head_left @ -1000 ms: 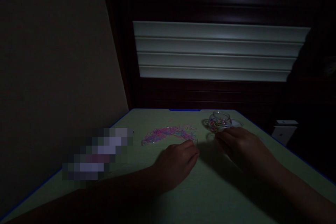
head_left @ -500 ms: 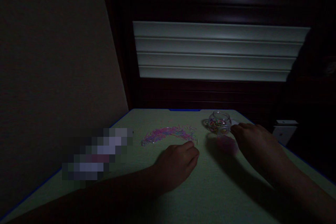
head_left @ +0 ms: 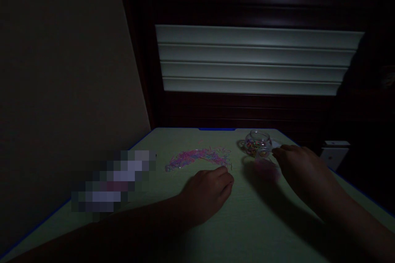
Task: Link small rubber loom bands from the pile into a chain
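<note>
My left hand (head_left: 212, 189) rests low over the table, fingers curled together. It is close to the right end of a curved pile of small pink, purple and blue rubber bands (head_left: 197, 156); anything inside its fingers is hidden. With fingertips pinched, my right hand (head_left: 296, 162) holds a small clear container with pink contents (head_left: 267, 169), which is tilted and blurred. Just behind that container stands a round clear glass jar (head_left: 257, 144) with multicoloured bands in its lower part.
The pale table (head_left: 240, 230) has a blue edge. A pixelated, unreadable object (head_left: 117, 185) lies at its left. Beyond the right edge is a white box (head_left: 335, 154). A wall (head_left: 68, 70) borders the left side, and dark panelling with a light slatted strip (head_left: 256, 59) stands behind.
The clear container in my right hand has shifted slightly and looks more blurred. My left hand has barely moved, and the pile looks nearly the same.
</note>
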The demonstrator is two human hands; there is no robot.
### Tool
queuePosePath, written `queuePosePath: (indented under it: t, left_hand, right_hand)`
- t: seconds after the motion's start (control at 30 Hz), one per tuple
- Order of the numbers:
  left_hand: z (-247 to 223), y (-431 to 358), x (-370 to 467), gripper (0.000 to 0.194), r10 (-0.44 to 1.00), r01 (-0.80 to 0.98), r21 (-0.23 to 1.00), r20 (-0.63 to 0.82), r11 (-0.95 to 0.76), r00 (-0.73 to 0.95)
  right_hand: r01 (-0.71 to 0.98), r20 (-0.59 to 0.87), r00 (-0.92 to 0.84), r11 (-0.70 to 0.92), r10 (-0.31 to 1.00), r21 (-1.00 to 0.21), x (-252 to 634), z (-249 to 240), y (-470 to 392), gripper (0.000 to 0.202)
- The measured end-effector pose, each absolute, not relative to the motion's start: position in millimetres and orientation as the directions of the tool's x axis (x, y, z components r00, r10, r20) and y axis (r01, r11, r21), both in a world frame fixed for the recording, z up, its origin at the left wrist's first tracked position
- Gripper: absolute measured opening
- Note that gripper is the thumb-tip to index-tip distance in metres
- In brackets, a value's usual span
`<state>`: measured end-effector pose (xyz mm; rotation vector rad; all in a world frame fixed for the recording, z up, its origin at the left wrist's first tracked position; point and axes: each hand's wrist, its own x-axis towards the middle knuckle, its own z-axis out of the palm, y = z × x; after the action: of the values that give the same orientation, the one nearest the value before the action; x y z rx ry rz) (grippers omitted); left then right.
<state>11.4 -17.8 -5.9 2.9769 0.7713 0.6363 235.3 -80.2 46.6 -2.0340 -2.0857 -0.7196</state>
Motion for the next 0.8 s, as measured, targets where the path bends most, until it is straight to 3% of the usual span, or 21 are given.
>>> queuePosePath:
  t: [0.27, 0.57, 0.8]
  left_hand:
    - [-5.6, -17.9, 13.4, 0.017, 0.469, 0.469, 0.101, 0.387, -0.877, 0.794]
    - [-7.9, -17.0, 14.2, 0.016, 0.487, 0.482, 0.117, 0.388, -0.868, 0.783]
    - [-5.2, -15.6, 12.5, 0.017, 0.506, 0.492, 0.141, 0.381, -0.859, 0.774]
  right_hand:
    - [0.979, 0.403, -0.118, 0.039, 0.908, 0.199, 232.1, 48.9, -80.2, 0.023]
    - [0.921, 0.460, -0.387, 0.316, 0.799, 0.227, 215.3, 39.0, -78.2, 0.014]
    - [0.893, 0.391, -0.434, 0.444, 0.811, 0.071, 213.1, 27.6, -74.8, 0.020]
